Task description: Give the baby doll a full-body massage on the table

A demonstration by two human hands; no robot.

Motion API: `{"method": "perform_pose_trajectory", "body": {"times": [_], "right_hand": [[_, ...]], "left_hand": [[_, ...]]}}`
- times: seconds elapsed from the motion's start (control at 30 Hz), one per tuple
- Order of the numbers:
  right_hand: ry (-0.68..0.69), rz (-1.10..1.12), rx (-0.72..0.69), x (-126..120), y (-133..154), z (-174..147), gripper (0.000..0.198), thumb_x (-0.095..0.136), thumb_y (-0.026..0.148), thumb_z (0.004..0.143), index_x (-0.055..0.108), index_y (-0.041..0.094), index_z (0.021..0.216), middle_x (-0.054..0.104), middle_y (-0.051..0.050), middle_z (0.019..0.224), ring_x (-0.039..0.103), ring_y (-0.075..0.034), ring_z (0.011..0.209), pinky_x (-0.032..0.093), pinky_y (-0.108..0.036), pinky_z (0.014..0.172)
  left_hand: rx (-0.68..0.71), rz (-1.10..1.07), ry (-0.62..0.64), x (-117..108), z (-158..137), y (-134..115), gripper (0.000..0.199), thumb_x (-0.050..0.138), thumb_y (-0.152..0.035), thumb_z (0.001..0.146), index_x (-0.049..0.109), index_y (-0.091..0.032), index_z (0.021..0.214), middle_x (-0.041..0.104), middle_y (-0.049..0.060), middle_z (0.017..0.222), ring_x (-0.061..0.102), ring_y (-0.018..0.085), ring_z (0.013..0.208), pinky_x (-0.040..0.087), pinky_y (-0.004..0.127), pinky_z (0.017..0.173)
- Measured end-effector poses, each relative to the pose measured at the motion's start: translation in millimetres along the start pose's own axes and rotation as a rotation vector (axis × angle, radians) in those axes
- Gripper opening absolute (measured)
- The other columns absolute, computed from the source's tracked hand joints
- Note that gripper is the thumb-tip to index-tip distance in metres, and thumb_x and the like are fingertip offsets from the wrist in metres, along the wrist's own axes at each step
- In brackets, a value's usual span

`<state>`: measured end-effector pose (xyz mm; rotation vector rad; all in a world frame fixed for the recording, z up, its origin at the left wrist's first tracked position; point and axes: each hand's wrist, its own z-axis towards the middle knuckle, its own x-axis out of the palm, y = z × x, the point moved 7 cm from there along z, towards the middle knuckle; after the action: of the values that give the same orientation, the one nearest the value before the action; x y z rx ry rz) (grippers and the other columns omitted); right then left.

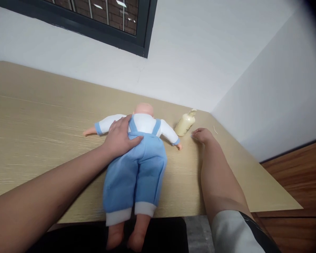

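A baby doll (pixel 150 147) in blue overalls and a white long-sleeved top lies face down on the table, arms spread. Its bare feet hang past the table's front edge. My left hand (pixel 121 137) rests flat on the left side of its back, fingers stretched out and thumb apart. To the right of the doll stands a cream-coloured pump bottle (pixel 184 124) with dark lettering. Just beside the bottle, my right hand (pixel 202 135) is low over the tabletop with its fingers curled together. A small pale bit shows at the fingertips, too small to name.
The light wood table (pixel 42 112) runs along a white wall (pixel 189 52). A thin pale strip (pixel 215 129) lies beyond my right hand. A dark-framed window (pixel 143 31) is set above. Brown wooden panels (pixel 302 172) stand at the right.
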<state>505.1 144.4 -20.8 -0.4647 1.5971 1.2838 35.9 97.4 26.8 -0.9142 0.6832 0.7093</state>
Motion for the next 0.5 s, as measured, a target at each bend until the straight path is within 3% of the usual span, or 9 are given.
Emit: {"method": "perform_pose_trajectory", "body": {"times": [0.33,0.5], "right_hand": [[0.006,0.076,0.061,2.0,-1.0,-6.0,0.022,0.08,0.032,0.064,0.072,0.017,0.078,0.069,-0.005,0.073,0.056,-0.015,0.063,0.045,-0.028,0.06],[-0.111,0.139,0.057,-3.3,3.6,-12.3,0.02,0.08,0.03,0.062,0.07,0.016,0.073,0.068,-0.004,0.072,0.059,-0.018,0.067,0.046,-0.028,0.063]], "left_hand": [[0.005,0.007,-0.008,0.4,-0.1,0.1,0.084,0.062,-0.056,0.079,0.041,-0.012,0.147,0.053,0.019,0.142,0.046,0.038,0.134,0.033,0.054,0.115],[0.023,0.005,-0.02,0.3,0.0,0.3,0.083,0.063,-0.056,0.079,0.042,-0.012,0.146,0.054,0.019,0.14,0.047,0.037,0.133,0.033,0.054,0.115]]}}
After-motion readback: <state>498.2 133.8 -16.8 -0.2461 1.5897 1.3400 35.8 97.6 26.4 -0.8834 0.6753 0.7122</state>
